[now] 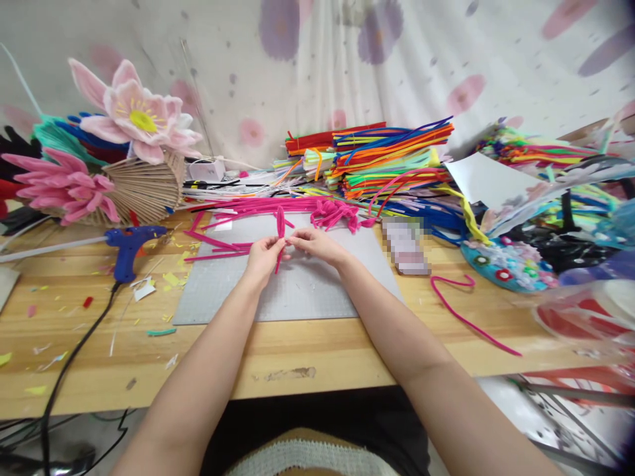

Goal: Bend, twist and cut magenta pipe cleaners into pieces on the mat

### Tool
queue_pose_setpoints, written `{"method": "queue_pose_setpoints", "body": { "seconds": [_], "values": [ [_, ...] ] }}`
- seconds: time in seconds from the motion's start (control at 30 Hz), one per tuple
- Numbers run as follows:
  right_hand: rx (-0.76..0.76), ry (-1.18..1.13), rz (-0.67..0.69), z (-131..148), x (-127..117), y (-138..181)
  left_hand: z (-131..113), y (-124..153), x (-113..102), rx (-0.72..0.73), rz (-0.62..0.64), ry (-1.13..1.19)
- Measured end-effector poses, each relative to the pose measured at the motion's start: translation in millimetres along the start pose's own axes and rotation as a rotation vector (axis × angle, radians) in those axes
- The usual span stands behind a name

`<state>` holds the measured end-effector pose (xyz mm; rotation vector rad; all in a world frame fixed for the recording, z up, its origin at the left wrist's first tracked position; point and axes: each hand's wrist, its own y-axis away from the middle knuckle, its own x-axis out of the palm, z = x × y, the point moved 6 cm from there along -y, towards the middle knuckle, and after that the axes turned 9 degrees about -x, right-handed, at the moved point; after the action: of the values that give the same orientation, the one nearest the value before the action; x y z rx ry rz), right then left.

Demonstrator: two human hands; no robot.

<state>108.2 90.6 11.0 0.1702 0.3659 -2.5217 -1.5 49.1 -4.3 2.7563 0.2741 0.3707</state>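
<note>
Over the grey cutting mat [307, 297], my left hand [265, 259] pinches a magenta pipe-cleaner petal [280, 223], whose looped tip stands up above the fingers and whose tail hangs below. My right hand [317, 244] meets it from the right, thumb and finger closed at the petal's base; the bit between those fingertips is too small to make out fully, but looks like the same magenta stem. Left of my hands lie loose magenta pipe cleaners [218, 251]. A clump of bent magenta petals [337, 213] rests at the mat's back edge.
A blue glue gun [126, 248] with a black cord lies at the left, near pink pipe-cleaner flowers [141, 119]. Bundles of coloured pipe cleaners [387, 158] are stacked behind. A blurred phone [405, 246] and one curled magenta pipe cleaner [466, 317] lie at the right.
</note>
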Motion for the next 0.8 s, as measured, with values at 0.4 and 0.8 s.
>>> {"method": "queue_pose_setpoints", "body": {
  "seconds": [0.4, 0.8],
  "values": [
    [-0.074, 0.194, -0.042, 11, -3, 0, 4, 1, 0, -0.068, 0.031, -0.012],
    [0.055, -0.080, -0.089, 3, -8, 2, 11, -3, 8, 0.026, 0.133, -0.229]
  ]
}}
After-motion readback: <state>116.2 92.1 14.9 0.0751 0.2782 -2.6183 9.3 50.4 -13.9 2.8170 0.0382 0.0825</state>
